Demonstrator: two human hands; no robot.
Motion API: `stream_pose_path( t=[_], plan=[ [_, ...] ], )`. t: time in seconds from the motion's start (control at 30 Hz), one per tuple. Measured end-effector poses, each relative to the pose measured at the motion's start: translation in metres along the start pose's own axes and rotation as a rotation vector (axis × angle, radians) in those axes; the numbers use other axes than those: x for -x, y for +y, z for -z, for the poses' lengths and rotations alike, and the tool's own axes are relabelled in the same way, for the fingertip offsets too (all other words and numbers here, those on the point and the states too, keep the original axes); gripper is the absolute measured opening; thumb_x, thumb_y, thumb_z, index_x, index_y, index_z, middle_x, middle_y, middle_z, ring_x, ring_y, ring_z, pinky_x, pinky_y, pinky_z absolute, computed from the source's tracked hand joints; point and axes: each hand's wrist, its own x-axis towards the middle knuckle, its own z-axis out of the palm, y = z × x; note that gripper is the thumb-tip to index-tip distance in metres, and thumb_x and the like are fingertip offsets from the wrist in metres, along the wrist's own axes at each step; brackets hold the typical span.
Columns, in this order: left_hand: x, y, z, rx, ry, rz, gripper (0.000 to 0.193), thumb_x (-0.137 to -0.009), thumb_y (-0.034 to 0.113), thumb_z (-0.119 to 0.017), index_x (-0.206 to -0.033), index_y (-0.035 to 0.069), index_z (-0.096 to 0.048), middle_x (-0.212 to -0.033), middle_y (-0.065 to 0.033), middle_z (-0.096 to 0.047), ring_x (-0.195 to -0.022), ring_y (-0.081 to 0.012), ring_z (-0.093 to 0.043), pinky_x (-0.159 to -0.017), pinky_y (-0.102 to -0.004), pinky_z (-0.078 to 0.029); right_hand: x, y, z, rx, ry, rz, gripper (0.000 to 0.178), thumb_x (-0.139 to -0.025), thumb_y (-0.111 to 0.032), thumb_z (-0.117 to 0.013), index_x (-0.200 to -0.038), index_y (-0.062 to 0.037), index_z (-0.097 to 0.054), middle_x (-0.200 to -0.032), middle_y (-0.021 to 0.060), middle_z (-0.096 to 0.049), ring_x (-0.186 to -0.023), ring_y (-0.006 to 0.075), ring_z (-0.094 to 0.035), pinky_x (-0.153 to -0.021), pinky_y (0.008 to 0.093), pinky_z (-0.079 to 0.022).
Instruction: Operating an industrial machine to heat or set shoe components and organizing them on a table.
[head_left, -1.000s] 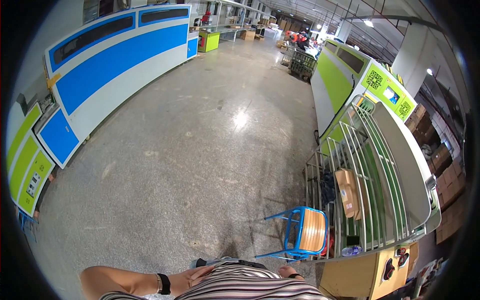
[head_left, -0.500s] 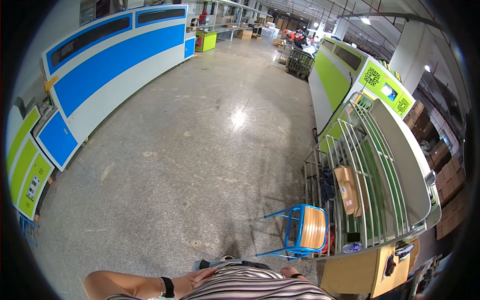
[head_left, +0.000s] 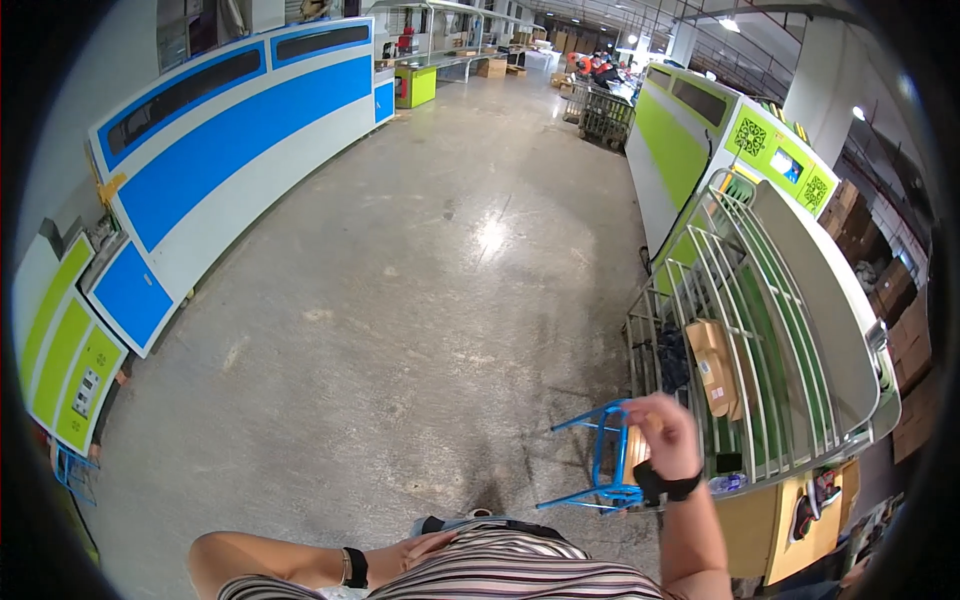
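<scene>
My left hand (head_left: pixel 425 550) rests flat against the front of the striped shirt (head_left: pixel 510 570). Its fingers are stretched out and it holds nothing; a black band circles the wrist. Raised at the right, my right hand (head_left: pixel 668 437) has loosely bent fingers, partly apart, with nothing visible in them. A black wristband (head_left: pixel 668 488) sits below it. Behind that hand is a blue-framed stool (head_left: pixel 598 450) with a slatted wooden seat, partly hidden by the hand. Whether the hand touches the stool I cannot tell; it seems to be above it.
A metal rail rack (head_left: pixel 745 330) holding a brown cardboard piece (head_left: pixel 713 370) stands at the right, beside a wooden cabinet (head_left: pixel 790 535) with shoes. Beyond it is a green-and-white machine (head_left: pixel 680 150). A long blue-and-white machine (head_left: pixel 240 140) lines the left. Grey floor (head_left: pixel 400 300) runs between; wire carts (head_left: pixel 600 113) stand far off.
My right hand has risen from beside the waist to in front of the stool. My left hand stays on the shirt. The view has shifted slightly, so the rack and stool appear farther right.
</scene>
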Motion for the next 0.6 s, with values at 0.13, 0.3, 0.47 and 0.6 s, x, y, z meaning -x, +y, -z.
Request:
stream_pose_path(
  t=[0.13, 0.3, 0.47, 0.6],
  plan=[
    [-0.006, 0.002, 0.011, 0.133, -0.125, 0.210, 0.092, -0.092, 0.063, -0.049, -0.157, 0.024, 0.004, -0.161, -0.0148, -0.004, -0.149, -0.0354, -0.010, -0.122, -0.0509, -0.013, -0.012, -0.135, 0.019, -0.549, 0.042, 0.591, 0.008, -0.079, 0.001, -0.063, -0.072, -0.0002, -0.064, -0.072, 0.0130, -0.066, -0.069, 0.0250, -0.061, -0.061, 0.0348, -0.050],
    [-0.005, -0.044, -0.006, 0.032, -0.119, 0.136, 0.096, -0.091, 0.064, -0.050, -0.156, 0.024, 0.008, -0.160, -0.0167, -0.006, -0.149, -0.0356, -0.012, -0.122, -0.0514, -0.013, -0.013, -0.199, 0.011, -0.813, -0.280, 0.883, 0.008, -0.091, -0.009, -0.064, -0.086, -0.0041, -0.059, -0.073, 0.0174, -0.068, -0.055, 0.0243, -0.062, -0.052, 0.0326, -0.052],
    [-0.003, -0.012, 0.004, 0.028, -0.147, 0.134, 0.101, -0.088, 0.066, -0.053, -0.155, 0.023, 0.010, -0.160, -0.0167, -0.007, -0.148, -0.0353, -0.013, -0.122, -0.0518, -0.013, -0.010, -0.206, -0.007, -0.916, -0.330, 0.780, 0.008, -0.095, -0.011, -0.062, -0.103, -0.0082, -0.060, -0.069, 0.0123, -0.066, -0.053, 0.0181, -0.059, -0.047, 0.0295, -0.046],
    [-0.003, 0.000, 0.007, 0.070, -0.129, 0.155, 0.099, -0.090, 0.062, -0.054, -0.155, 0.022, 0.008, -0.159, -0.0171, -0.007, -0.149, -0.0347, -0.013, -0.122, -0.0510, -0.012, -0.001, -0.213, -0.014, -0.992, -0.301, 0.734, 0.008, -0.094, -0.011, -0.063, -0.099, -0.0074, -0.058, -0.063, 0.0119, -0.061, -0.047, 0.0174, -0.055, -0.044, 0.0290, -0.043]
  ],
)
